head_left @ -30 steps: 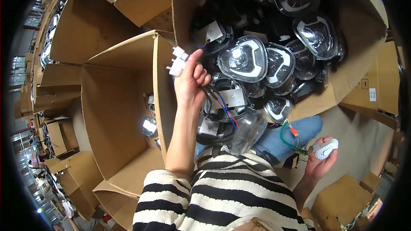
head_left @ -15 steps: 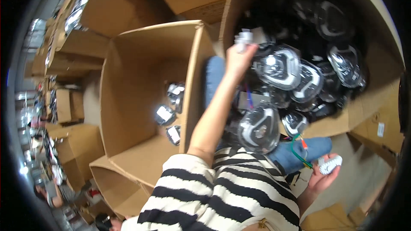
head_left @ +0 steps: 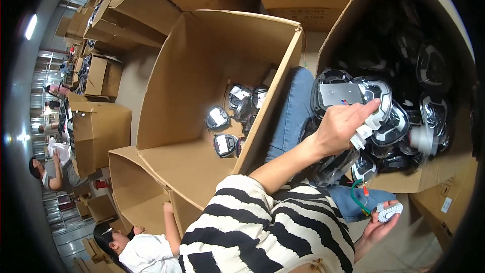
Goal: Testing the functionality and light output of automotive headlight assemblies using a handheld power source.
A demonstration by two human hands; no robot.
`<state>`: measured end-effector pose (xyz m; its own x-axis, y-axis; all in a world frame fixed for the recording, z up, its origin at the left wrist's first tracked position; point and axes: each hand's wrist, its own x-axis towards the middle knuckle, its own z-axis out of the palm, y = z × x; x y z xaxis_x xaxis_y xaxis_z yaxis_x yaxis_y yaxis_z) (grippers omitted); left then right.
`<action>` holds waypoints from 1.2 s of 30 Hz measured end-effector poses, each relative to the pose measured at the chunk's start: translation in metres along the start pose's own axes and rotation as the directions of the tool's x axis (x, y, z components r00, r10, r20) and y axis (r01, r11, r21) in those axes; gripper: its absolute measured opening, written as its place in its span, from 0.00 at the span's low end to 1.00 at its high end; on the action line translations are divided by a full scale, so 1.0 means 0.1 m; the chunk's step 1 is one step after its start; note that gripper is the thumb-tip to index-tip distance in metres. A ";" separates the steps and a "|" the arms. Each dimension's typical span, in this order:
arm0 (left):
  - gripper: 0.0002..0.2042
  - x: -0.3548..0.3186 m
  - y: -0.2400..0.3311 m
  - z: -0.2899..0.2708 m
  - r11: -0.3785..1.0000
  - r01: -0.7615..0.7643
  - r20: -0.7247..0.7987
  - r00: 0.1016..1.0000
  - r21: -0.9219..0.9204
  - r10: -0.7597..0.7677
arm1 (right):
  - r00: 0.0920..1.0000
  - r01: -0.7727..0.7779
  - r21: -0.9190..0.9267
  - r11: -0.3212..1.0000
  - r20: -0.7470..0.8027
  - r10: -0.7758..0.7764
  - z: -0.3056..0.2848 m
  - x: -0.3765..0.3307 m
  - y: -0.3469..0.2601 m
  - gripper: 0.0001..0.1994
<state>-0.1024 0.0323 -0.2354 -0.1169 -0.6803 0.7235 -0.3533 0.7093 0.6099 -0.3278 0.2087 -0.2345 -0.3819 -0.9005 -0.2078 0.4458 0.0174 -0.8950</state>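
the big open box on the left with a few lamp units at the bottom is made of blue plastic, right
Not quite: in the head view the big open box is brown cardboard, not blue plastic. It does hold a few lamp units at the bottom.

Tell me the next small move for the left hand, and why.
Probably lift the black lamp unit clear of the right-hand box: the left hand grips it by its white connector, while the right hand already holds a small white plug ready.

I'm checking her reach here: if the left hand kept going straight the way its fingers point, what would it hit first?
Most likely the clear-fronted black lamp unit heaped in the right cardboard box. The left hand, holding a small white connector, already seems against it, though depth is unclear.
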 end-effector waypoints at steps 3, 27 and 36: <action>0.16 0.04 0.07 -0.05 0.995 -0.036 -0.123 0.992 -0.090 0.025 | 0.999 -0.011 -0.005 1.000 -0.044 0.011 0.07 0.00 0.00 0.15; 0.11 0.29 0.61 -0.54 0.748 0.548 0.342 0.832 -0.375 -0.438 | 0.995 0.063 -0.520 0.852 0.101 -0.012 -0.07 -0.24 0.09 0.19; 0.07 0.03 0.65 -0.05 0.770 0.515 0.749 0.659 -0.376 -0.075 | 0.983 -0.130 -0.349 0.928 0.073 0.166 0.01 -0.37 -0.01 0.18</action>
<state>-0.1213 0.0772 -0.1922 -0.7455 -0.6391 0.1892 0.0170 0.2656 0.9639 -0.3134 0.2413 -0.2258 -0.2425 -0.9146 -0.3236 0.1804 0.2852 -0.9413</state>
